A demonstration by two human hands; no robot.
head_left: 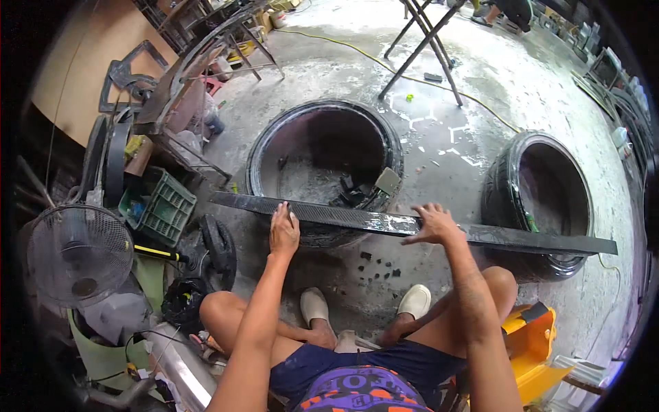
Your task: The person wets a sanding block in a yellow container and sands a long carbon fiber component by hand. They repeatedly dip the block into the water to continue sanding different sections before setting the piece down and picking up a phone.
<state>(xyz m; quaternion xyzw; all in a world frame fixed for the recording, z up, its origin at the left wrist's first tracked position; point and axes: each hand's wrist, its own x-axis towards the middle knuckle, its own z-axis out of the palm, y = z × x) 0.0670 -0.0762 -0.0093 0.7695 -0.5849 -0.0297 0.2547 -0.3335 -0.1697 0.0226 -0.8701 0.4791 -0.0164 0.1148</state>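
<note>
A long black strip with a ribbed, partly shiny top (336, 216) lies across two standing black tyre-like rings in front of me. My left hand (283, 232) rests on its left part, fingers stretched forward over the surface; a small dark spot beside the fingertips is too unclear to name. Over the middle of the strip, my right hand (439, 225) spreads its fingers across the width, thumb on the near side. Beneath the left part stands the larger ring (257, 161), with black scraps and a squarish greenish-grey piece (388, 180) at its rim. The smaller ring (504, 182) supports the right end.
Small black chunks (379, 266) lie on the floor between my feet. Left are a fan (81, 254), a green crate (165, 209) and a metal frame. A yellow-orange plastic thing (532, 350) stands by my right leg. Trestle legs (419, 51) and a yellow cable lie farther off.
</note>
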